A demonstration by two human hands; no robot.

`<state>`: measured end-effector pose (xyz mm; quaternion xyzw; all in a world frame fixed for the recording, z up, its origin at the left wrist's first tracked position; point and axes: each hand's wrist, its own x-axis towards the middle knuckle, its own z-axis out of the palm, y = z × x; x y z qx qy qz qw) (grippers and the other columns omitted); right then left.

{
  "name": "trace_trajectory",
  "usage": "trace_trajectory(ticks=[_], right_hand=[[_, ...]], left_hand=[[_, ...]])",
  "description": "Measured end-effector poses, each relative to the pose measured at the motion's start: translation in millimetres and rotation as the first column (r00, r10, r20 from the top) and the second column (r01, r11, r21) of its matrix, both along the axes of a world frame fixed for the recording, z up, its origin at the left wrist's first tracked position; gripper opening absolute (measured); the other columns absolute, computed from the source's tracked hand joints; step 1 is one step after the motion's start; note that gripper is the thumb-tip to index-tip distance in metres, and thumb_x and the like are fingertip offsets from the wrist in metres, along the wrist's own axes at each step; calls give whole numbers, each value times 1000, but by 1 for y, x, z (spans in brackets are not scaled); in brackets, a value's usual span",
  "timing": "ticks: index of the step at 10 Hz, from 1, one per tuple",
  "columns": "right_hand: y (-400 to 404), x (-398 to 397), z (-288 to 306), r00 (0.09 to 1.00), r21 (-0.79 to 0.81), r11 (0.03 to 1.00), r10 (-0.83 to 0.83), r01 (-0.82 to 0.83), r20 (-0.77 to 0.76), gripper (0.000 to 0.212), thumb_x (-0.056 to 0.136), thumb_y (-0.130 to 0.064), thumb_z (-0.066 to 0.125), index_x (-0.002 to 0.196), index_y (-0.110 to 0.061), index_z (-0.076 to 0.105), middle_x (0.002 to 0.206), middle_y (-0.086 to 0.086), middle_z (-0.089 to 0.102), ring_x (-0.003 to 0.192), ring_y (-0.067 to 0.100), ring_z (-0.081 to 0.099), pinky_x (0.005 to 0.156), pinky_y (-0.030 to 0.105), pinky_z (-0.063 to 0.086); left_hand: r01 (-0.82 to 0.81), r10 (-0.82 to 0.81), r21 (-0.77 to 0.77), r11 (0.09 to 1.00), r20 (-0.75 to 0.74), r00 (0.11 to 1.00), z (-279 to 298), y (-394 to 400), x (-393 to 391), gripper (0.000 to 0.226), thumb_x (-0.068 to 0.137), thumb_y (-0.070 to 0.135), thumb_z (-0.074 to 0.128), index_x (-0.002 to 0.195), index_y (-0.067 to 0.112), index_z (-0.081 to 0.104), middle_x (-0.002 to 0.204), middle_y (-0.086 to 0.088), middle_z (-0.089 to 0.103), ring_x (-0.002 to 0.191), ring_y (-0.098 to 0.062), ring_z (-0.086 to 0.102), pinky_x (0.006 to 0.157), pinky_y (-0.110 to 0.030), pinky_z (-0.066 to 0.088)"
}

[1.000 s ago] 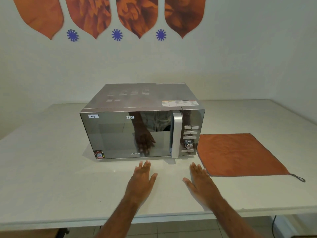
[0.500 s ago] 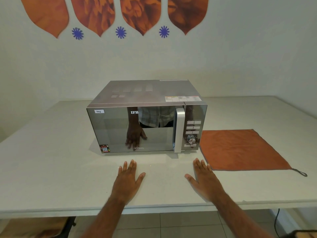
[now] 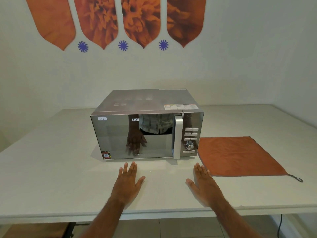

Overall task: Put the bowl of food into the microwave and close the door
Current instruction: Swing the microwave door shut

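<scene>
A silver microwave (image 3: 147, 126) with a mirrored door stands in the middle of the white table (image 3: 51, 169). Its door is shut, and the silver handle (image 3: 178, 136) runs down the door's right side. My left hand (image 3: 128, 182) lies flat on the table in front of the door, fingers spread, holding nothing. My right hand (image 3: 204, 184) lies flat below the control panel (image 3: 191, 138), also empty. No bowl of food shows anywhere in view; the mirrored door hides the inside.
An orange cloth (image 3: 238, 155) with a small loop lies flat on the table right of the microwave, close to my right hand. The wall stands behind the microwave. The table's front edge runs just under my wrists.
The view has lifted and shifted, showing more wall. My left hand slid a little left from the centre, so both hands now rest further apart.
</scene>
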<state>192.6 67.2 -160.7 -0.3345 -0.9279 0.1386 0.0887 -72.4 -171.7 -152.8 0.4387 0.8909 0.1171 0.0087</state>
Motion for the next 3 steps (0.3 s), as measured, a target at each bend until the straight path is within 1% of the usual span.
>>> trace_trajectory(ticks=[1, 2, 3], right_hand=[[2, 0, 14, 1000, 63, 998, -3, 3, -1, 86, 104, -64, 31, 166, -10, 2, 176, 6, -3, 162, 19, -7, 127, 32, -6], [10, -5, 32, 1000, 141, 990, 7, -6, -4, 87, 105, -63, 32, 165, -8, 1, 175, 9, -3, 162, 22, -8, 128, 33, -5], [17, -9, 55, 996, 153, 988, 16, -2, -90, 87, 103, -65, 30, 165, -13, -4, 174, 5, -9, 157, 16, -17, 129, 35, -5]], left_hand=[[22, -20, 25, 999, -71, 997, 20, 1, -3, 88, 103, 72, 12, 171, 16, 9, 180, -3, 3, 166, -27, -7, 131, -40, -6], [89, -70, 97, 991, -186, 980, 38, 4, -8, 108, 90, 80, -12, 170, 12, 10, 179, -7, 4, 164, -30, -9, 131, -39, -15], [125, -74, 189, 974, -256, 964, 66, 11, -14, 100, 96, 76, -5, 168, 9, 13, 178, -9, 5, 163, -31, -7, 128, -35, -19]])
